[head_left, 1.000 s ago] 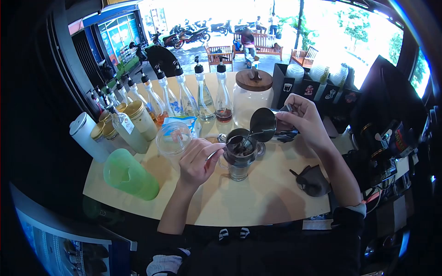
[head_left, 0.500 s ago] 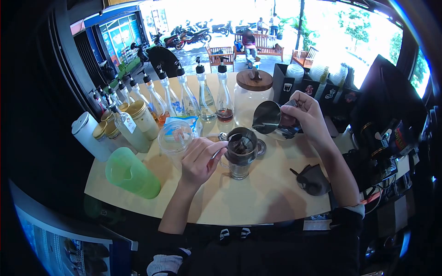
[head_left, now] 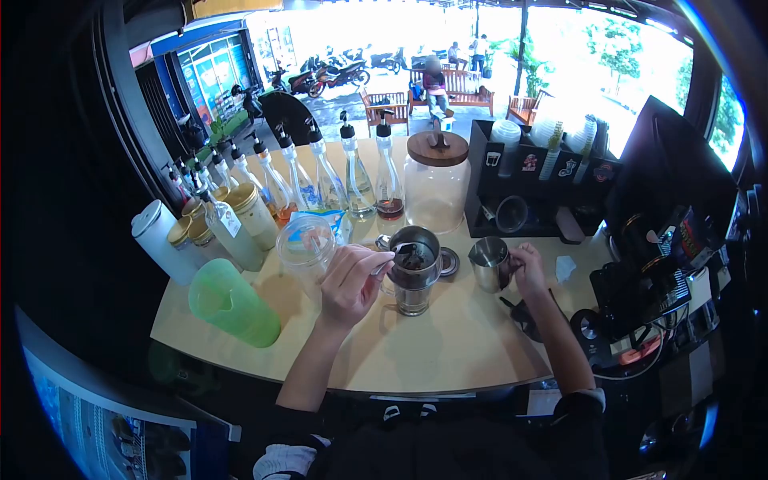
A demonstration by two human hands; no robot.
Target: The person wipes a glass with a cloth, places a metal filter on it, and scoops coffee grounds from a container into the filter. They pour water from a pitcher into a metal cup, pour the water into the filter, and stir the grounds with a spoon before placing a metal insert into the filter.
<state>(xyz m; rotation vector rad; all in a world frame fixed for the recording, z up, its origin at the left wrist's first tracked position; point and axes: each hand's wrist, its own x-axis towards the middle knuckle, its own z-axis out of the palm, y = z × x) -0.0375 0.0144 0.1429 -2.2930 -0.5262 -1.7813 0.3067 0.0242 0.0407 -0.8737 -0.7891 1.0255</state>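
A metal drip coffee filter (head_left: 416, 276) with dark contents sits on top of a glass mug (head_left: 412, 302) at the middle of the table. My left hand (head_left: 350, 284) is closed in a pinch at the filter's left rim, on what looks like a thin metal utensil, mostly hidden by the fingers. To the right, my right hand (head_left: 528, 270) grips the handle of a metal pitcher (head_left: 490, 268), which is upright at or just above the tabletop. Behind the filter lies a round metal lid (head_left: 450, 262). A dark object (head_left: 524, 320) is partly covered by my right forearm.
Several pump bottles (head_left: 358, 188) line the back, beside a wooden-lidded jar (head_left: 436, 192). A green pitcher (head_left: 234, 304) and a clear plastic container (head_left: 306, 244) stand left. A black cup organizer (head_left: 496, 188) is at the back right, with machine equipment (head_left: 648, 280) nearer me.
My right hand has lowered the metal pitcher from a tilt beside the filter to upright, nearer the tabletop. The left hand keeps its pinch at the filter. The camera view has shifted slightly.
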